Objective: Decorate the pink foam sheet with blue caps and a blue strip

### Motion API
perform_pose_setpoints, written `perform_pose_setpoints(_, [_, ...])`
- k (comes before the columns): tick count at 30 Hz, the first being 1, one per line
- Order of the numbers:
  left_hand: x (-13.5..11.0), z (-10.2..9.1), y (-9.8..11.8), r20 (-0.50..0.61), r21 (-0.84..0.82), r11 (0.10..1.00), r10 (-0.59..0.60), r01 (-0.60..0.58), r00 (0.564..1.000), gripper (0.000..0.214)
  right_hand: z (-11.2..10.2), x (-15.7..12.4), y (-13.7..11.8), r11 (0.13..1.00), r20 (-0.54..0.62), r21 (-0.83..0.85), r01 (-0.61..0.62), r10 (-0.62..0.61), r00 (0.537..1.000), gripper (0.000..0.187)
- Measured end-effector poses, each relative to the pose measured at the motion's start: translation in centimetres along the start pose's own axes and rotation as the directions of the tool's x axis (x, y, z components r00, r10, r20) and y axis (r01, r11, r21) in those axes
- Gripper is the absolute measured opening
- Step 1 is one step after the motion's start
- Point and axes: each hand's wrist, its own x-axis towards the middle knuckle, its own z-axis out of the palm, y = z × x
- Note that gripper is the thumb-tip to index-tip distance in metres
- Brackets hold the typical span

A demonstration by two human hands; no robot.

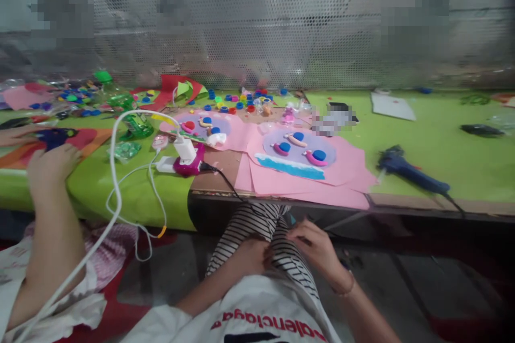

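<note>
My left hand (253,254) rests on the striped trousers (245,230) in my lap, its fingers mostly hidden. Above the other thigh, just below the table edge, is my right hand (316,244), with loosely bent fingers and nothing visible in them. On the table in front of me lies a pink paper sheet (350,166) bearing a lilac oval (298,153). Blue bottle caps (317,155) with pink and cream curved pieces and a blue wavy strip (289,166) sit on it. A similar decorated sheet (237,136) lies to its left.
A blue glue gun (414,171) lies at right. A purple power socket (189,163) with a white charger and cables stands left of the sheets. Beyond are a green bottle (129,112) and many loose caps (239,105). A co-worker's hand (52,166) works on paper at left.
</note>
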Motion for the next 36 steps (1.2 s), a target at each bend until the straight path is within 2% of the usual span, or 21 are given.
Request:
perform_pose_setpoints(3, [-0.1, -1.2, 0.4, -0.079, 0.066, 0.989, 0.137, -0.132, 0.987, 0.016, -3.9, 3.7, -2.3, 0.990, -0.041, -0.113, 0.088, -0.093, 0.995, 0.011])
perform_pose_setpoints(5, [0.2, -3.1, 1.3, -0.183, 0.142, 0.953, 0.292, -0.268, 0.939, 0.020, -6.5, 6.1, -2.8, 0.971, -0.049, -0.186, 0.148, -0.159, 0.986, 0.010])
perform_pose_setpoints(7, [0.6, -6.2, 2.6, -0.321, 0.236, 0.886, 0.460, -0.400, 0.828, 0.022, -8.4, 8.4, -2.7, 0.949, -0.074, -0.275, 0.155, -0.182, 0.981, 0.014])
perform_pose_setpoints(8, [0.8, -8.1, 3.3, -0.409, 0.287, 0.855, 0.517, -0.432, 0.752, 0.022, -9.0, 9.5, -2.4, 0.943, -0.076, -0.295, 0.153, -0.183, 0.980, 0.017])
perform_pose_setpoints(10, [1.5, -12.3, 4.2, -0.574, 0.356, 0.838, 0.546, -0.415, 0.611, 0.020, -9.5, 11.4, -1.8, 0.939, -0.075, -0.305, 0.159, -0.190, 0.979, 0.022])
perform_pose_setpoints(11, [2.0, -14.4, 4.3, -0.619, 0.364, 0.860, 0.511, -0.358, 0.597, 0.018, -9.5, 12.2, -1.5, 0.941, -0.064, -0.299, 0.157, -0.184, 0.981, 0.023])
perform_pose_setpoints(12, [2.5, -16.4, 4.2, -0.659, 0.347, 0.897, 0.441, -0.274, 0.609, 0.019, -9.3, 12.8, -1.3, 0.941, -0.057, -0.298, 0.158, -0.183, 0.981, 0.023])
perform_pose_setpoints(13, [3.1, -18.0, 3.9, -0.689, 0.306, 0.937, 0.340, -0.168, 0.640, 0.021, -9.1, 13.4, -1.2, 0.938, -0.052, -0.306, 0.161, -0.186, 0.981, 0.022])
perform_pose_setpoints(15, [4.5, -20.4, 2.6, -0.672, 0.240, 0.970, 0.141, 0.034, 0.727, 0.027, -8.7, 14.1, -1.1, 0.922, -0.058, -0.348, 0.169, -0.201, 0.978, 0.017])
perform_pose_setpoints(16, [5.1, -21.0, 1.9, -0.648, 0.213, 0.969, 0.046, 0.123, 0.761, 0.034, -8.6, 14.4, -1.0, 0.911, -0.067, -0.377, 0.169, -0.209, 0.976, 0.015])
perform_pose_setpoints(18, [6.1, -21.4, 0.7, -0.562, 0.179, 0.958, -0.088, 0.225, 0.823, 0.047, -8.2, 14.9, -1.0, 0.891, -0.083, -0.427, 0.156, -0.210, 0.974, 0.012])
perform_pose_setpoints(21, [6.6, -21.1, 0.0, -0.468, 0.151, 0.938, -0.210, 0.312, 0.859, 0.054, -7.5, 16.1, -0.9, 0.887, -0.031, -0.438, 0.144, -0.175, 0.984, 0.012])
perform_pose_setpoints(25, [6.1, -21.1, 0.2, -0.436, 0.158, 0.925, -0.249, 0.346, 0.865, 0.051, -6.5, 18.2, -1.3, 0.873, 0.108, -0.451, 0.186, -0.153, 0.982, 0.016])
perform_pose_setpoints(28, [5.9, -21.4, 0.2, -0.427, 0.172, 0.929, -0.231, 0.329, 0.874, 0.050, -6.7, 19.0, -1.5, 0.850, 0.125, -0.485, 0.205, -0.165, 0.978, 0.020])
perform_pose_setpoints(31, [6.1, -21.3, -0.1, -0.438, 0.172, 0.935, -0.209, 0.310, 0.874, 0.048, -7.8, 18.4, -1.0, 0.855, 0.099, -0.489, 0.174, -0.144, 0.985, 0.019])
perform_pose_setpoints(36, [6.4, -20.9, -0.4, -0.447, 0.172, 0.932, -0.214, 0.318, 0.869, 0.054, -9.0, 15.5, 1.0, 0.835, 0.057, -0.537, 0.118, -0.104, 0.993, 0.017])
